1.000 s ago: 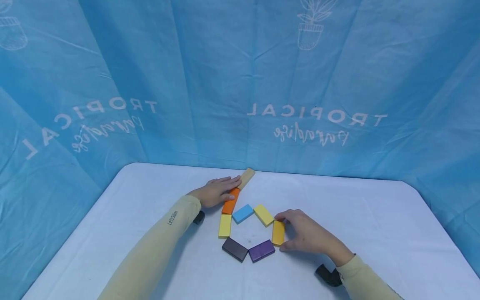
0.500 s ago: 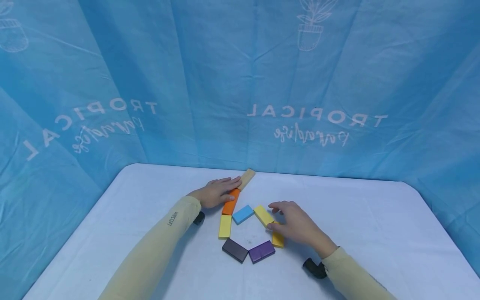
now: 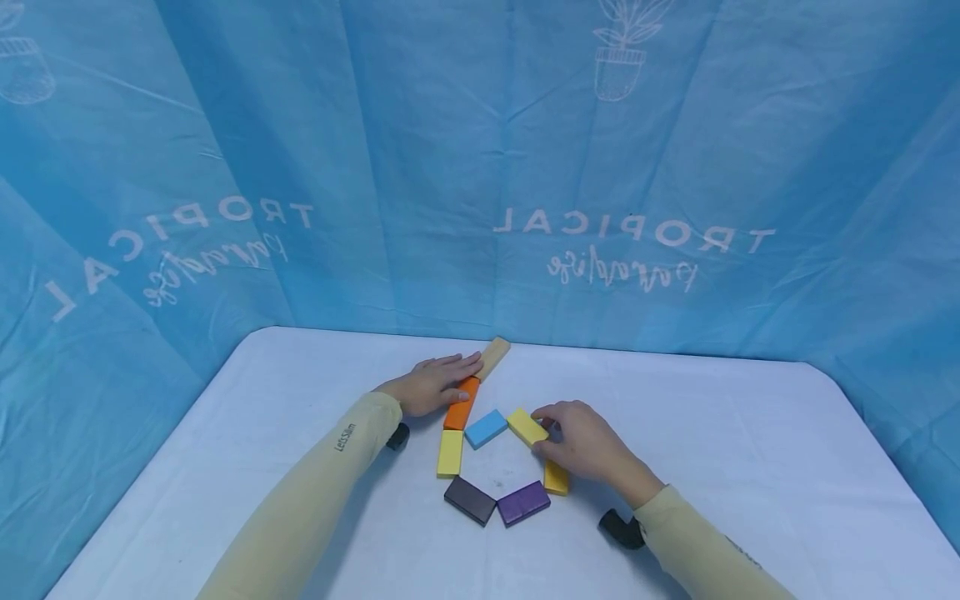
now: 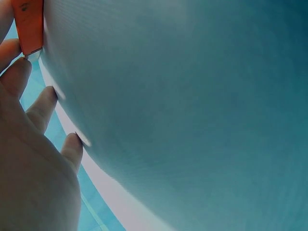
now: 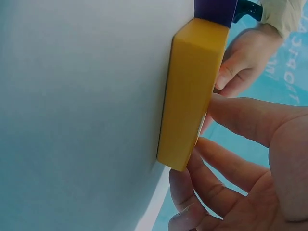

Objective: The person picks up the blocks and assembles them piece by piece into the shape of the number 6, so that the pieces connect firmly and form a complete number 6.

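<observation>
In the head view my left hand [image 3: 431, 385] lies with outstretched fingers over the orange block [image 3: 460, 408], its fingertips at the near end of the plain wooden block [image 3: 494, 357]. The left wrist view shows the orange block's end beside those fingers. My right hand [image 3: 588, 442] pinches the right end of the light yellow block [image 3: 527, 426] between thumb and fingers. Just below that hand sits the golden-yellow block [image 3: 557, 478], partly covered by it. The right wrist view has this golden block [image 5: 190, 96] in front, hiding most of the pinch.
A blue block [image 3: 486, 428], another light yellow block [image 3: 450, 454], a black block [image 3: 469, 500] and a purple block [image 3: 523, 503] complete a ring on the white table [image 3: 712, 442]. A blue printed curtain [image 3: 450, 167] hangs behind the table's far edge.
My right hand has left the golden-yellow block, moved up and left, and taken hold of the light yellow block. The left hand stays in place.
</observation>
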Action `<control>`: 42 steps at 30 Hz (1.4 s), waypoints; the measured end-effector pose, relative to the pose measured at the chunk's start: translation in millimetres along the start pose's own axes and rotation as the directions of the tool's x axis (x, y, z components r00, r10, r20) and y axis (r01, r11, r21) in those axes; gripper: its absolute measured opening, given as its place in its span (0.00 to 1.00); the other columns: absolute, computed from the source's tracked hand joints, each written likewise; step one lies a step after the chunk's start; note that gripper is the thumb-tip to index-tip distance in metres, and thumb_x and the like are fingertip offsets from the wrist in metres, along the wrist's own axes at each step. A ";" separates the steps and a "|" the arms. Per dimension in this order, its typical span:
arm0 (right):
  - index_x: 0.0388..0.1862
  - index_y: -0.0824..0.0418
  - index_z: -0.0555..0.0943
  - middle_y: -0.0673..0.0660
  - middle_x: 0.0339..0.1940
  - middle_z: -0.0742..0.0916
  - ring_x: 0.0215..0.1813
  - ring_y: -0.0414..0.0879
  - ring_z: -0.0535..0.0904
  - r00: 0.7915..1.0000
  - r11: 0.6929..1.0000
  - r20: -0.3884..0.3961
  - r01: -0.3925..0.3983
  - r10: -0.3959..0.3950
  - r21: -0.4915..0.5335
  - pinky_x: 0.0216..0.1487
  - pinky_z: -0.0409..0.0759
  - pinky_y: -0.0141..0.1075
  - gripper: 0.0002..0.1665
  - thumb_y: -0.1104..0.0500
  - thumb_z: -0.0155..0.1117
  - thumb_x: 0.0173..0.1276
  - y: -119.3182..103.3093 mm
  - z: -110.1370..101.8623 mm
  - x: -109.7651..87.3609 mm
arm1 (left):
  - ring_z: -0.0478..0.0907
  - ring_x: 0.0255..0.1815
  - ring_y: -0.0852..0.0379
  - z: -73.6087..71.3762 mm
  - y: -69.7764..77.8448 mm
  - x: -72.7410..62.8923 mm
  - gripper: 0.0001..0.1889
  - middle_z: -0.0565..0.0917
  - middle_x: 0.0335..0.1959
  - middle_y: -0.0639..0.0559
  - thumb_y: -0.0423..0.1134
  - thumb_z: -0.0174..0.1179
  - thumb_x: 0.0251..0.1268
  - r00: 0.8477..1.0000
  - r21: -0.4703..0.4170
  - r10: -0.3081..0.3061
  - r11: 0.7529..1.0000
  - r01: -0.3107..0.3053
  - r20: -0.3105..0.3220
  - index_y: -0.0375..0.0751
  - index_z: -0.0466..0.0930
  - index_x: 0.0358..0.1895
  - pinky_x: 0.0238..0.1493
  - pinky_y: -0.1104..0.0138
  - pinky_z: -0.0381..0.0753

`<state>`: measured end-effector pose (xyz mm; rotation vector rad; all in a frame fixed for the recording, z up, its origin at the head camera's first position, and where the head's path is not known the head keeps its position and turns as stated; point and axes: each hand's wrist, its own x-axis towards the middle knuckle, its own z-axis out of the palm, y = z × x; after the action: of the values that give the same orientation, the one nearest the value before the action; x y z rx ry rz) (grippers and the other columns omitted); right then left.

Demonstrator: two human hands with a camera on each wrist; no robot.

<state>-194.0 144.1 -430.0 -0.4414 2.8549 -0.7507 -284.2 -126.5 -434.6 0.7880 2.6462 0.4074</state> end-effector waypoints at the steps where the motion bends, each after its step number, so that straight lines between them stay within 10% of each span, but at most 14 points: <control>1: 0.58 0.58 0.85 0.49 0.43 0.86 0.45 0.45 0.77 1.000 1.000 0.002 -0.002 0.002 0.002 0.51 0.81 0.42 0.25 0.55 0.76 0.62 0.2 -0.4 0.6 | 0.44 0.82 0.49 0.0 0.1 -0.1 0.33 0.48 0.83 0.59 0.54 0.48 0.80 1.000 -0.001 0.002 1.000 -0.002 0.000 0.54 0.50 0.82 0.78 0.46 0.42; 22: 0.57 0.55 0.85 0.49 0.48 0.86 0.48 0.45 0.78 1.000 1.000 -0.010 -0.021 0.021 0.008 0.50 0.81 0.42 0.23 0.56 0.74 0.63 6.6 -4.2 6.8 | 0.44 0.83 0.49 0.4 -0.8 -0.1 0.34 0.47 0.83 0.59 0.53 0.48 0.80 1.000 -0.003 0.006 1.000 -0.006 0.007 0.54 0.49 0.82 0.79 0.47 0.42; 42: 0.62 0.58 0.81 0.49 0.50 0.84 0.50 0.44 0.76 0.997 1.000 0.083 -0.001 0.004 -0.030 0.56 0.79 0.45 0.42 0.48 0.85 0.47 13.9 -15.8 -39.6 | 0.44 0.82 0.48 -0.3 -0.7 0.0 0.34 0.48 0.83 0.58 0.55 0.47 0.80 1.000 0.005 0.010 1.000 -0.010 0.001 0.54 0.50 0.82 0.78 0.45 0.41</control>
<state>-163.5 175.5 -420.4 -0.4617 2.7921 -0.6740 -284.6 -127.1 -434.5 0.8025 2.6447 0.4033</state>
